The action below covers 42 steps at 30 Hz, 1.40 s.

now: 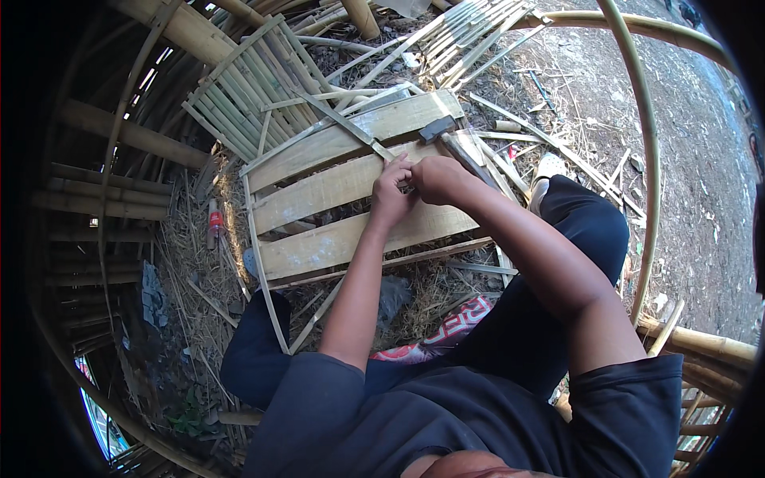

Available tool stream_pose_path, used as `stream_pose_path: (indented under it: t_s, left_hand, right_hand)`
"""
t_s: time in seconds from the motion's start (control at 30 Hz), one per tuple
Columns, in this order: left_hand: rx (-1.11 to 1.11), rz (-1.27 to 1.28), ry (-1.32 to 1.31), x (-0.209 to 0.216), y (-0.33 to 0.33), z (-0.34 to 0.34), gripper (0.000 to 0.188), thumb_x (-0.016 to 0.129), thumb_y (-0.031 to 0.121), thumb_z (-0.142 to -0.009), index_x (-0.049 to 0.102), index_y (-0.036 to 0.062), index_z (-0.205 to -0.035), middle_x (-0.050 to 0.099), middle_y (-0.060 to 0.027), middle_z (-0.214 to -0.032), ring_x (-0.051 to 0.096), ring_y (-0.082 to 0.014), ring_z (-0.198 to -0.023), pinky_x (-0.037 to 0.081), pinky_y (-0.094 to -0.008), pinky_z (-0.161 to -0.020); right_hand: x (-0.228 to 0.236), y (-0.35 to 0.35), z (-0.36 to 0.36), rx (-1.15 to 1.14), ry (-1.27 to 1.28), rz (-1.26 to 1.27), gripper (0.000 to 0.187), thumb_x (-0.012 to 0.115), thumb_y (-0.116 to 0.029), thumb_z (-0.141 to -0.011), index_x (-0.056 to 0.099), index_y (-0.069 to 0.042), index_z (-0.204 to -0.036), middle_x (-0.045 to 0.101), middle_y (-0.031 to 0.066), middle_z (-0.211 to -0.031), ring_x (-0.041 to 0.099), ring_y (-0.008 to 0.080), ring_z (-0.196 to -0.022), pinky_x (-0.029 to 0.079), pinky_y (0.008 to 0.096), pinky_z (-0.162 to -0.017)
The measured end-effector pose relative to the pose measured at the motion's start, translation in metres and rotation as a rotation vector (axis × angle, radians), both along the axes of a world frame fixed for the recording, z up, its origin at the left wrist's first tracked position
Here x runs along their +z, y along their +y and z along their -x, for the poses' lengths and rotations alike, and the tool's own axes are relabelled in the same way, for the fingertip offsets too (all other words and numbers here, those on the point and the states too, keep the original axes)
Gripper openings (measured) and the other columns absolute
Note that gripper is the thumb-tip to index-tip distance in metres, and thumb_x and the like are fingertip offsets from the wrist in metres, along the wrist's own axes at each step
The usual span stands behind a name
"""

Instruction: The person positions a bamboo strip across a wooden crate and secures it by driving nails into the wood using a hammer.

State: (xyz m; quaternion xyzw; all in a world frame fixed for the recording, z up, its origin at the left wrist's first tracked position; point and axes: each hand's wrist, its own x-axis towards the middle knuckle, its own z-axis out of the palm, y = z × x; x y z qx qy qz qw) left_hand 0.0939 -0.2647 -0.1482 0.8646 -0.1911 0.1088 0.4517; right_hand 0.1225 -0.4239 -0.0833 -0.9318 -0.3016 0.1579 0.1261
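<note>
My left hand [390, 192] and my right hand [438, 180] meet over a low slatted wooden bench [319, 248]. The left fingers are pinched together. Beside them the right hand is closed in a fist with its back toward me. Whatever is between the hands is hidden by the fingers. A long, flat, narrow blade-like piece [343, 121] slants across the far slats, its near end at my left fingertips; I cannot tell whether it is held. Just beyond my right hand lies a hammer [437, 129], its dark head on the slats and its handle under my forearm.
A bamboo slat panel [253, 88] leans at the far left, and another slatted frame [470, 44] lies at the far right. Bamboo strips and shavings litter the ground. A red-labelled bottle [215, 221] stands left. A curved bamboo pole [649, 159] arcs along the right.
</note>
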Motion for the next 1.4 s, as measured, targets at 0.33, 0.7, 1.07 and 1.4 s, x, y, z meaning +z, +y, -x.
stream_pose_path:
  t_s: [0.33, 0.7, 1.07, 1.4]
  left_hand:
    - [-0.006, 0.140, 0.053, -0.002, 0.002, 0.001, 0.016, 0.085, 0.008, -0.077, 0.069, 0.0069, -0.080, 0.074, -0.0064, -0.110, 0.057, -0.0364, -0.136, 0.024, -0.0575, -0.125]
    - [-0.018, 0.104, 0.027, 0.004, -0.005, 0.004, 0.022, 0.083, 0.012, -0.082, 0.063, 0.0046, -0.075, 0.069, -0.0100, -0.115, 0.056, -0.0377, -0.134, 0.021, -0.0553, -0.126]
    - [-0.026, 0.087, 0.047, 0.004, -0.008, 0.005, 0.021, 0.079, 0.010, -0.087, 0.063, 0.0064, -0.073, 0.067, -0.0105, -0.125, 0.052, -0.0320, -0.139, 0.017, -0.0498, -0.129]
    - [-0.013, 0.093, 0.036, 0.006, -0.004, 0.008, 0.023, 0.079, 0.010, -0.086, 0.062, 0.0060, -0.072, 0.066, -0.0110, -0.128, 0.052, -0.0328, -0.139, 0.017, -0.0493, -0.129]
  right_hand:
    - [0.014, -0.008, -0.002, -0.027, 0.026, -0.002, 0.011, 0.065, -0.008, -0.080, 0.075, -0.004, -0.084, 0.073, 0.0213, -0.084, 0.072, 0.0408, -0.082, 0.057, 0.0498, -0.074]
    - [0.022, -0.027, -0.012, -0.030, 0.026, 0.094, 0.016, 0.066, -0.012, -0.086, 0.077, -0.007, -0.096, 0.075, 0.0194, -0.096, 0.073, 0.0374, -0.092, 0.059, 0.0467, -0.080]
    - [-0.013, -0.081, 0.004, -0.425, 0.030, 0.084, 0.042, 0.071, -0.039, -0.091, 0.075, 0.003, -0.088, 0.074, 0.0246, -0.094, 0.073, 0.0406, -0.090, 0.058, 0.0488, -0.081]
    - [0.032, -0.087, 0.017, -0.594, 0.033, -0.102, 0.048, 0.064, -0.037, -0.095, 0.072, 0.011, -0.092, 0.072, 0.0278, -0.084, 0.073, 0.0406, -0.079, 0.057, 0.0474, -0.072]
